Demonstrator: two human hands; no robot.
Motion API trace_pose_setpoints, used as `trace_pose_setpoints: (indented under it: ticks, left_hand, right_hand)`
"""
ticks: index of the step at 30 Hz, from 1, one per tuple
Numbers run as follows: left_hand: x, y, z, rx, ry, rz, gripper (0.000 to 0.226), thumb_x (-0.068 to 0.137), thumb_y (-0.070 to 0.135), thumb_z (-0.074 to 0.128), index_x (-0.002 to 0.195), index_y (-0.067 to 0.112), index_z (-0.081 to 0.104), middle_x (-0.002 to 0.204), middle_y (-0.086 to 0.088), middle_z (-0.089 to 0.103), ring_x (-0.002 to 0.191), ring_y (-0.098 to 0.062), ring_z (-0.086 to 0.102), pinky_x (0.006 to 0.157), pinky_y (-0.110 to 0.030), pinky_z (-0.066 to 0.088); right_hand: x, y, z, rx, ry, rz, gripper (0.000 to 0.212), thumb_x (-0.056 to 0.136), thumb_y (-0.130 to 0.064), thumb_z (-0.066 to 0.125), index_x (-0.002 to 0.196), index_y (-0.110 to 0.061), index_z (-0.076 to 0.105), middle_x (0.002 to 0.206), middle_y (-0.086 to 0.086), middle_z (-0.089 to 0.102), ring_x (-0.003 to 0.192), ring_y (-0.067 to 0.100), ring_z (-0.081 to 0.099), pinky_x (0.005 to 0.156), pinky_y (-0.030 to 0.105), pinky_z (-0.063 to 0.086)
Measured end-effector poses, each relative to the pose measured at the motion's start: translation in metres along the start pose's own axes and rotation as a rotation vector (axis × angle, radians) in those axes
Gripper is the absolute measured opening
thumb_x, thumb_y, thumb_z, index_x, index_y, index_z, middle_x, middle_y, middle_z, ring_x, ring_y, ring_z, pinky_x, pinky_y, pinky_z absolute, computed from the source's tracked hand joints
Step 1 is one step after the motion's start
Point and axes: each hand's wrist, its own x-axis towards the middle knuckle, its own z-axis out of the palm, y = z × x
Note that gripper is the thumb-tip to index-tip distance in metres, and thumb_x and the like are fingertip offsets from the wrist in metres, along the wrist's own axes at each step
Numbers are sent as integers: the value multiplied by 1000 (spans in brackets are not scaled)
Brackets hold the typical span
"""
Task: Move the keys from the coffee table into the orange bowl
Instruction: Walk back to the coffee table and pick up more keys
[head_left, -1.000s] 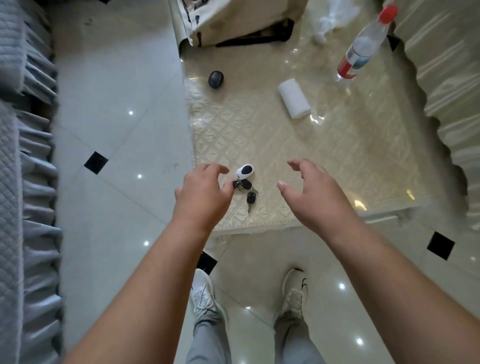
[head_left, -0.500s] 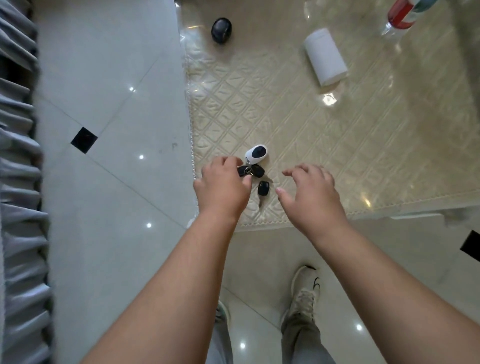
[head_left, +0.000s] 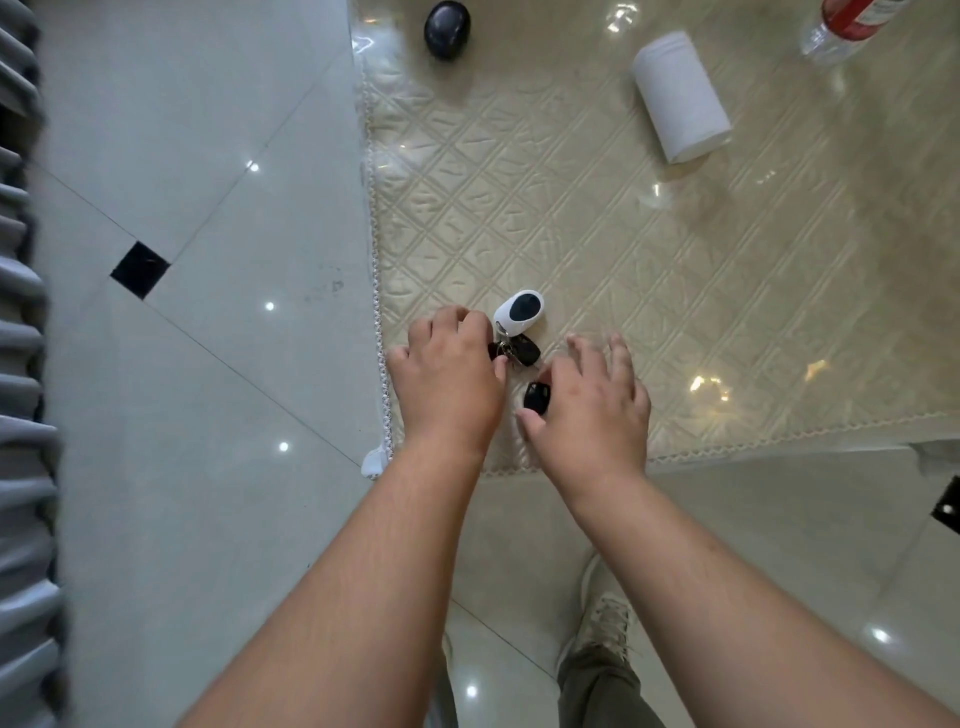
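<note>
The keys (head_left: 517, 340) lie near the front left corner of the coffee table (head_left: 597, 218): a white oval fob with a dark centre, black fobs and a metal ring. My left hand (head_left: 449, 376) is curled over the bunch, its fingertips touching the ring and black fobs; part of the bunch is hidden under it. My right hand (head_left: 589, 410) hovers just right of the keys, fingers spread, next to one black fob. No orange bowl is in view.
On the table's cream embossed cover lie a white paper roll (head_left: 678, 93), a dark round object (head_left: 447, 28) and a clear bottle with a red label (head_left: 847, 21) at the far edge. Glossy tiled floor (head_left: 208, 208) lies to the left; grey pleated fabric (head_left: 23, 364) lines the left border.
Both hands have come down and closed in on the keys. The left hand's fingers now touch the bunch, and the right hand sits closer beside it. The view has tilted closer to the table.
</note>
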Motion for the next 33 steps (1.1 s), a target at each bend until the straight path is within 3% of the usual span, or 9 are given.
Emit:
trace_pose_setpoints:
  ticks: [4, 7, 12, 20, 26, 33]
  left_hand:
    - [1, 2, -4, -36, 39, -8, 15, 85, 39, 56, 95, 31, 64, 118, 13, 57, 112, -19, 48, 80, -38, 31]
    - [2, 3, -2, -19, 24, -14, 20, 85, 41, 53, 97, 30, 66, 120, 14, 56, 113, -18, 46, 80, -38, 30]
    - [-1, 10, 5, -69, -12, -40, 23, 82, 52, 59, 96, 34, 63, 125, 14, 54, 116, -18, 43, 81, -39, 27]
    - [4, 21, -7, -150, -38, -48, 15, 84, 38, 60, 97, 32, 65, 138, 14, 46, 127, -17, 32, 91, -41, 28]
    - [-6, 26, -41, -145, 19, 18, 12, 87, 35, 55, 94, 30, 63, 142, 13, 44, 130, -16, 31, 94, -41, 27]
    - [-26, 34, -112, -167, 51, 91, 9, 88, 38, 51, 92, 31, 55, 148, 15, 34, 136, -16, 21, 102, -49, 20]
  right_hand:
    - [2, 2, -1, 9, -16, 24, 48, 76, -54, 70, 112, -25, 58, 151, -5, 34, 146, 29, 7, 111, 45, 18]
    - [4, 5, -5, 22, -41, 42, 50, 73, -56, 72, 111, -25, 59, 150, -6, 34, 146, 28, 6, 112, 45, 20]
    - [6, 10, -11, 117, -65, 78, 27, 72, -48, 75, 85, -34, 55, 151, -6, 34, 146, 25, 4, 111, 44, 20]
    - [2, 16, -20, 198, -179, 124, 26, 71, -45, 72, 60, -33, 51, 154, -11, 30, 145, 24, 5, 108, 45, 20]
    - [-2, 18, -44, 178, -157, 81, 31, 65, -56, 79, 62, -32, 60, 151, -16, 36, 144, 23, 7, 109, 47, 21]
    - [-9, 7, -113, 250, 20, 68, 27, 71, -58, 75, 76, -31, 72, 131, -19, 54, 132, 16, 31, 96, 38, 24]
